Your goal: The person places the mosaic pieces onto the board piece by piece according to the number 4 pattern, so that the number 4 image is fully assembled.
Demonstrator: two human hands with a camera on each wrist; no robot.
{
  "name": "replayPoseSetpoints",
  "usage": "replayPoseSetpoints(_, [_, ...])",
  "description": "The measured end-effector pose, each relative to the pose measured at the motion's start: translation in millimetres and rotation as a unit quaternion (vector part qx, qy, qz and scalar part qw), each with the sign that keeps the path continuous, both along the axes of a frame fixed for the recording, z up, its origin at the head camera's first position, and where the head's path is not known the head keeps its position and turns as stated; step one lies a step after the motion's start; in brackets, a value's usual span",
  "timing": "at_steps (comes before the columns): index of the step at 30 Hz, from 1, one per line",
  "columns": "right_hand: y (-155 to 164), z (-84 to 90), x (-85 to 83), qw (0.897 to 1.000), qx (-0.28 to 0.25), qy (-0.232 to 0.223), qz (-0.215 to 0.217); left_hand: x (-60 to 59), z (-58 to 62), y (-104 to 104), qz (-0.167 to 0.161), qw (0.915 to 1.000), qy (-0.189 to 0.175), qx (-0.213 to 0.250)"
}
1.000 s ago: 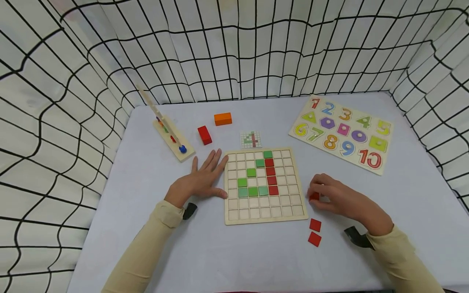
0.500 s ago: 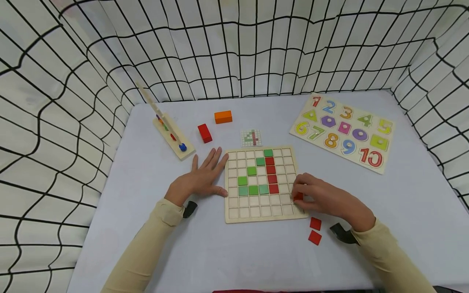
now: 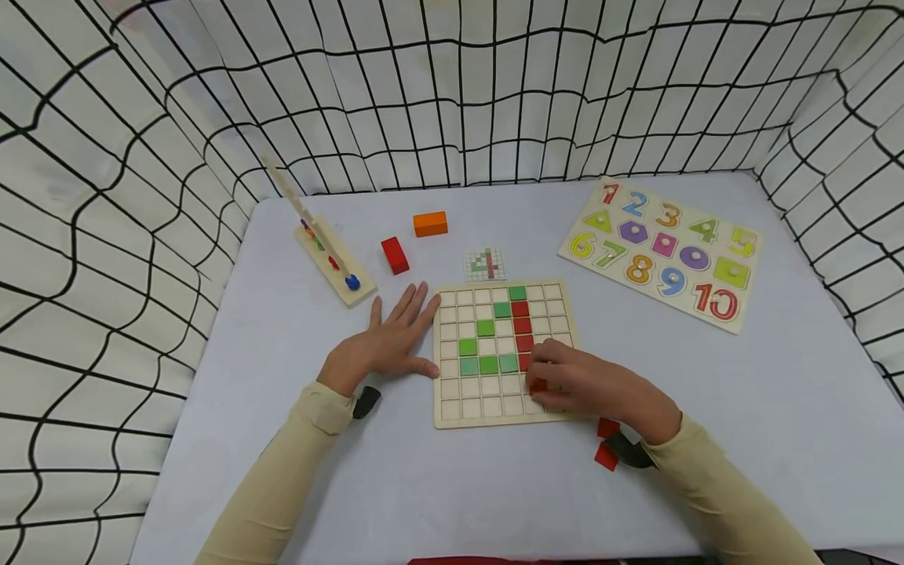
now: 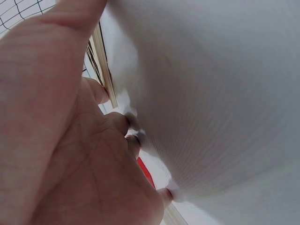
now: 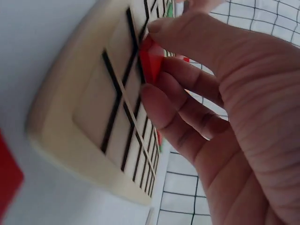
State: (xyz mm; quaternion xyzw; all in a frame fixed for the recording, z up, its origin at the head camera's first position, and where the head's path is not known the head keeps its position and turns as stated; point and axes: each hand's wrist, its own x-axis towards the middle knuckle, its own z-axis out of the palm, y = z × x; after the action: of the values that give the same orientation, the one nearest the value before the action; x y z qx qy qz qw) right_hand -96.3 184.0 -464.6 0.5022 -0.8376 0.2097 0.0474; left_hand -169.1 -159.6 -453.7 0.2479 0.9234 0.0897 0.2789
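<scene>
Right hand pinches a red tile btwn thumb and fingertips, low over the grid board, just below the red column. Looks like the placing step: next move prob. calls for squaring the tile to an empty cell under that column and pressing it flat. Left hand lies flat, fingers spread, holding nothing, touching the board's left edge. Two spare red tiles sit on the bench just off the board's near right corner; pattern card just beyond its far edge.
</scene>
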Motion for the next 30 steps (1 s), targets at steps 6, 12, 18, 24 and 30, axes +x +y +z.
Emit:
replayPoseSetpoints(6, [-7,-5.5,-2.9,0.999,-0.034,-0.006,0.009,-0.7,0.0,2,-0.002,1.0,-0.004,-0.005])
replayPoseSetpoints(12, [-6,-6.8,-1.3,0.999,-0.043,-0.018,-0.007,-0.3,1.7,1,-0.002,1.0,-0.001,-0.006])
replayPoseSetpoints(18, [-6,-3.5,1.8,0.999,-0.023,-0.031,-0.021,-0.2,1.1,0,0.001,1.0,0.0,-0.003])
replayPoseSetpoints(24, [1,0.4,8.6,0.998,0.01,-0.059,-0.028,-0.5,-1.9,-1,0.005,0.9998,-0.009,0.014])
replayPoseSetpoints(30, [13,3.3,15.0,0.997,0.011,-0.066,-0.032,-0.4,-1.7,-1,0.007,0.9997,-0.009,0.019])
